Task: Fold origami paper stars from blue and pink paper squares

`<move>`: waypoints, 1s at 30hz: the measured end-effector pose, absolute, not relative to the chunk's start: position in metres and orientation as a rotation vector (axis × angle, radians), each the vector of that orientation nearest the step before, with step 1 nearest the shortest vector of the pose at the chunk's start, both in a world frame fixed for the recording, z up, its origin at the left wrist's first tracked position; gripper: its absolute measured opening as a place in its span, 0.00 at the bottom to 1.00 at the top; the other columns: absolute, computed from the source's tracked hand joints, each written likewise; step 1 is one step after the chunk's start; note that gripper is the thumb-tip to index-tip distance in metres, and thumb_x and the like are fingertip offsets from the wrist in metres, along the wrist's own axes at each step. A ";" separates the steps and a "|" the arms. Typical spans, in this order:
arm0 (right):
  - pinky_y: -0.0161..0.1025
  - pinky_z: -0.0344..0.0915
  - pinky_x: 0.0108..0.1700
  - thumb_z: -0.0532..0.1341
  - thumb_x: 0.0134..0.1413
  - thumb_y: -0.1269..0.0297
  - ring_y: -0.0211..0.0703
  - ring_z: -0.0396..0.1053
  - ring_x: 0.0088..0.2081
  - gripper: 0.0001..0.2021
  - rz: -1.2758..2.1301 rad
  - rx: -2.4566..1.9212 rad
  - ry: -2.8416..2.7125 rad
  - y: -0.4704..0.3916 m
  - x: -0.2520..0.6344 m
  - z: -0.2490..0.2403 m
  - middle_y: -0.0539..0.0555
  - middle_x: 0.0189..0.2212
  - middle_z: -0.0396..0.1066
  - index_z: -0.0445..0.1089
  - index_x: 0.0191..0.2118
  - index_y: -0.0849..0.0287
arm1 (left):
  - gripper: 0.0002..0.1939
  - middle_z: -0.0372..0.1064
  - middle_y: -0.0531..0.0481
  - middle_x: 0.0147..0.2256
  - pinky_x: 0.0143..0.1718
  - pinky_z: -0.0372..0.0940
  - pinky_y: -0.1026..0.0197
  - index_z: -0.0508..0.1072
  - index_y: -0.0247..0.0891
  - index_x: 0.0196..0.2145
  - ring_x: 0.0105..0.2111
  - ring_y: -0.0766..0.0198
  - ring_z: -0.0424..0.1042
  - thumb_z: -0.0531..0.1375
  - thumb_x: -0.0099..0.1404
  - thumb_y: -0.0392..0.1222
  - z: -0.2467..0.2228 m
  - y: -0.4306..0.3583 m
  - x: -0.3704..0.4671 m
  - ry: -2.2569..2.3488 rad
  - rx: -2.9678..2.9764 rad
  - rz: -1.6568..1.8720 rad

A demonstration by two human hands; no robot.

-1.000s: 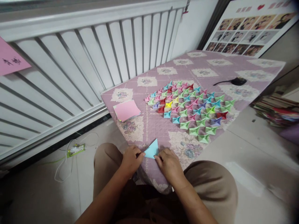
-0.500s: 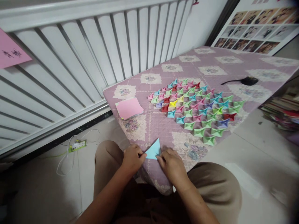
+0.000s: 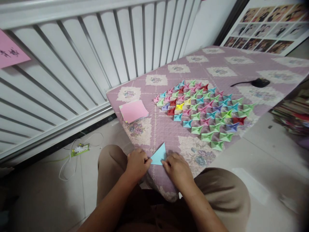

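Observation:
A light blue sheet of paper (image 3: 158, 156), folded to a triangle with its tip pointing away from me, lies near the table's front corner. My left hand (image 3: 138, 162) pinches its left corner between thumb and curled fingers. At the lower right corner, my right hand (image 3: 177, 169) grips the paper the same way, with thumb and fingers closed on the edge. Farther back stand rows of small folded paper pieces (image 3: 205, 121) in green, pink, blue, red and yellow. To their left rests a stack of paper squares (image 3: 134, 111), pink on top.
A purple floral cloth covers the table (image 3: 166, 132). A black object with a thin handle or cord (image 3: 260, 82) lies at the right rear. A white radiator (image 3: 113, 42) borders the left side. Below it, a power strip with cables (image 3: 80, 149) is on the floor.
The view has shifted slightly. Both hands keep their hold on the light blue paper, whose shape looks almost the same.

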State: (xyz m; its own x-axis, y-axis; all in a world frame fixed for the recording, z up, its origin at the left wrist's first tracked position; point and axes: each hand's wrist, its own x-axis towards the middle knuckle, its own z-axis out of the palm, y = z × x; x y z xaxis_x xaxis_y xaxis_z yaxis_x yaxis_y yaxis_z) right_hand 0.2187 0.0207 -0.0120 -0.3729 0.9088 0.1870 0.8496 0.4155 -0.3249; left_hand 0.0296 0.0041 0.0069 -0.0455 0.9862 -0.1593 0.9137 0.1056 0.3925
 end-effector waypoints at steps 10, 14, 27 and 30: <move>0.44 0.61 0.42 0.61 0.54 0.63 0.49 0.65 0.38 0.09 0.277 -1.532 -2.350 0.020 0.219 -0.012 0.57 0.34 0.69 0.66 0.25 0.56 | 0.09 0.68 0.51 0.32 0.37 0.54 0.58 0.69 0.39 0.24 0.36 0.59 0.66 0.60 0.59 0.44 0.006 0.003 0.029 2.010 1.879 0.241; 0.43 0.60 0.39 0.61 0.55 0.63 0.48 0.64 0.36 0.10 0.278 -1.530 -2.343 0.021 0.218 -0.011 0.55 0.30 0.68 0.65 0.24 0.55 | 0.09 0.68 0.50 0.32 0.38 0.54 0.57 0.69 0.39 0.24 0.36 0.59 0.66 0.60 0.59 0.43 0.004 0.002 0.030 2.021 1.880 0.263; 0.42 0.60 0.40 0.62 0.53 0.63 0.48 0.64 0.36 0.10 0.274 -1.551 -2.328 0.019 0.218 -0.010 0.55 0.30 0.68 0.65 0.24 0.55 | 0.03 0.69 0.50 0.36 0.45 0.55 0.54 0.70 0.41 0.33 0.41 0.57 0.66 0.59 0.62 0.41 -0.008 -0.009 0.029 1.996 1.930 0.416; 0.42 0.60 0.40 0.63 0.53 0.64 0.48 0.64 0.37 0.09 0.260 -1.550 -2.331 0.019 0.218 -0.010 0.55 0.30 0.68 0.65 0.24 0.55 | 0.05 0.69 0.49 0.42 0.48 0.54 0.52 0.72 0.42 0.37 0.44 0.56 0.64 0.57 0.65 0.39 -0.006 -0.009 0.027 1.847 2.191 0.413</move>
State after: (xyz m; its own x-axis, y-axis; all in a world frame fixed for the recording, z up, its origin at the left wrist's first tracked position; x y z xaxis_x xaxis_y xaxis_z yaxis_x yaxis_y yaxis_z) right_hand 0.2182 0.0191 -0.0097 -0.3543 0.9196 0.1696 0.8597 0.3917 -0.3278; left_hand 0.0271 -0.0085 -0.0058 0.1585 0.9857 0.0569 0.9161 -0.1683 0.3640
